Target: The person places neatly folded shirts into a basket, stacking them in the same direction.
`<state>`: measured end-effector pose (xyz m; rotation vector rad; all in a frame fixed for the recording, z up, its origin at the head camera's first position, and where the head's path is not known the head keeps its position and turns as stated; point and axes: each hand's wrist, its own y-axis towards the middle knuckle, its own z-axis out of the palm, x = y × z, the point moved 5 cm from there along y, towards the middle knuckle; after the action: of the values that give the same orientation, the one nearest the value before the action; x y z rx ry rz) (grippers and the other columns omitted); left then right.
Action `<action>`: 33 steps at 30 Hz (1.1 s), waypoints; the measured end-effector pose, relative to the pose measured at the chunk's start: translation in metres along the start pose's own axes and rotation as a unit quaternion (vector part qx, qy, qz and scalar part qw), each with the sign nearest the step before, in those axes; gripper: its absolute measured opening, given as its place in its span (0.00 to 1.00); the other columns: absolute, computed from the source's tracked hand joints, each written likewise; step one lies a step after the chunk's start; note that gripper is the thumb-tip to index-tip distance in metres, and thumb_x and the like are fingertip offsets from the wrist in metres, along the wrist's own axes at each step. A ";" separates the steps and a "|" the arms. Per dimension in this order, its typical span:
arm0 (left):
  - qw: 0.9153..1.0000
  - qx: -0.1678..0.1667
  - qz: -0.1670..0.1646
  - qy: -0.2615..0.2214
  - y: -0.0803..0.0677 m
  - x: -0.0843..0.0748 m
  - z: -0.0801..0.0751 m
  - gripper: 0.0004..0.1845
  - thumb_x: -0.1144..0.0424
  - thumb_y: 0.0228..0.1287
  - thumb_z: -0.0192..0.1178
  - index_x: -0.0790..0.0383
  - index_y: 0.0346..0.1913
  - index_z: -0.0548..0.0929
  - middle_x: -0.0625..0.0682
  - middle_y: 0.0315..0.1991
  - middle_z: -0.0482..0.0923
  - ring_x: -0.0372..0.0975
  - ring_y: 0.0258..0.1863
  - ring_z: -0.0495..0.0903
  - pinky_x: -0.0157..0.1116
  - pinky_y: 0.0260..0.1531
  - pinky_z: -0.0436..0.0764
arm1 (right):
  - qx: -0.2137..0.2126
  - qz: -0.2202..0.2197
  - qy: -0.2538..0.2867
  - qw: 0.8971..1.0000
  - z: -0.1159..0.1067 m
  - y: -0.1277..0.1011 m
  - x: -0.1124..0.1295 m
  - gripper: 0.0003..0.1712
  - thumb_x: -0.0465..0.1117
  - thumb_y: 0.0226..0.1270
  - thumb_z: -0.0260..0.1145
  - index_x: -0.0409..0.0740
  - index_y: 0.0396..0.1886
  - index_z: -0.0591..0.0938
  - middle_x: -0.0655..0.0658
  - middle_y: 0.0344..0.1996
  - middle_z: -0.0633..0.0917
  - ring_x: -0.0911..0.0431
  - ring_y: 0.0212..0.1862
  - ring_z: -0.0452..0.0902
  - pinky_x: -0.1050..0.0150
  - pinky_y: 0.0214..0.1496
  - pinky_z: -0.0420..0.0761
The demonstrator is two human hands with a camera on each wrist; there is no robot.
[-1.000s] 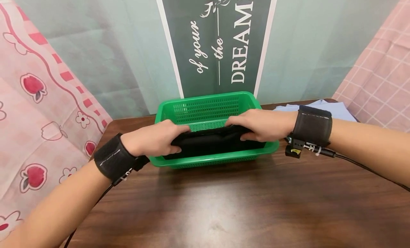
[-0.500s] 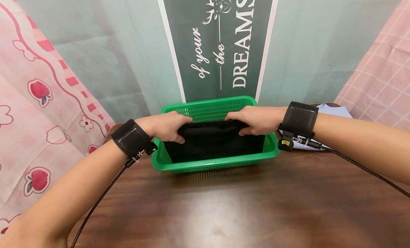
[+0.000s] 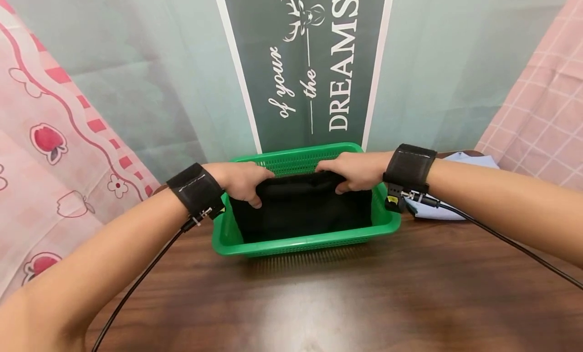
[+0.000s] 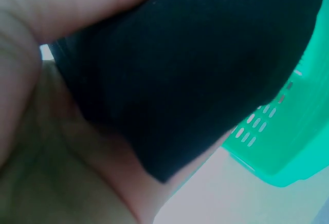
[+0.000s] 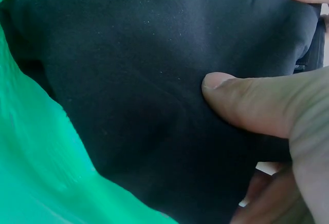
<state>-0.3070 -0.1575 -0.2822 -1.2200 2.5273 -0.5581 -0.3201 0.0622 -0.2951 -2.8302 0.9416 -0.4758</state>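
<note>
Cloth (image 3: 305,210) in basket (image 3: 309,244), basket on table (image 3: 218,301), second cloth (image 3: 432,213) right

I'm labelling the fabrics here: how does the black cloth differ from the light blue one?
The black cloth is dark, the light blue cloth pale. The left hand and right hand hold the black cloth; neither holds the light blue cloth. The black cloth is in the green basket; the light blue cloth lies on the table. Both look like fabric.

Wide black wristbands (image 3: 411,166) with white stitching (image 3: 415,152), small black cameras (image 3: 392,207) with yellow markings (image 3: 392,200), thin black cables (image 3: 184,228)
</note>
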 end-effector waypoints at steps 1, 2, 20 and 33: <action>1.000 0.003 -0.002 0.001 0.003 0.001 -0.001 0.41 0.63 0.68 0.70 0.67 0.80 0.65 0.62 0.77 0.69 0.55 0.78 0.68 0.51 0.75 0.70 | 0.002 0.005 0.001 1.000 0.000 0.001 -0.002 0.34 0.35 0.73 0.70 0.39 0.74 0.69 0.37 0.62 0.83 0.47 0.58 0.82 0.49 0.59 0.81; 1.000 0.007 -0.004 0.001 0.005 0.002 -0.002 0.41 0.63 0.68 0.70 0.67 0.80 0.64 0.62 0.77 0.69 0.55 0.78 0.67 0.51 0.76 0.70 | 0.004 0.009 0.002 1.000 0.000 0.002 -0.003 0.34 0.35 0.73 0.70 0.38 0.75 0.69 0.36 0.64 0.82 0.46 0.59 0.82 0.49 0.60 0.81; 1.000 0.006 -0.023 -0.003 0.037 0.032 0.000 0.36 0.66 0.68 0.70 0.64 0.77 0.70 0.61 0.70 0.76 0.55 0.72 0.74 0.51 0.71 0.75 | 0.036 0.030 -0.036 0.998 0.002 0.043 -0.018 0.27 0.33 0.73 0.69 0.37 0.68 0.73 0.37 0.53 0.85 0.47 0.47 0.84 0.52 0.49 0.79; 0.996 0.032 -0.076 0.026 0.067 0.036 0.015 0.42 0.64 0.72 0.67 0.60 0.83 0.60 0.62 0.78 0.68 0.54 0.78 0.68 0.49 0.71 0.75 | 0.065 0.065 -0.088 0.992 0.023 0.061 -0.035 0.24 0.31 0.72 0.68 0.36 0.65 0.74 0.37 0.45 0.84 0.46 0.41 0.81 0.51 0.46 0.78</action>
<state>-0.3685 -0.1508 -0.3289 -1.3987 2.4512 -0.7092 -0.3733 0.0354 -0.3391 -2.6224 1.0123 -0.2571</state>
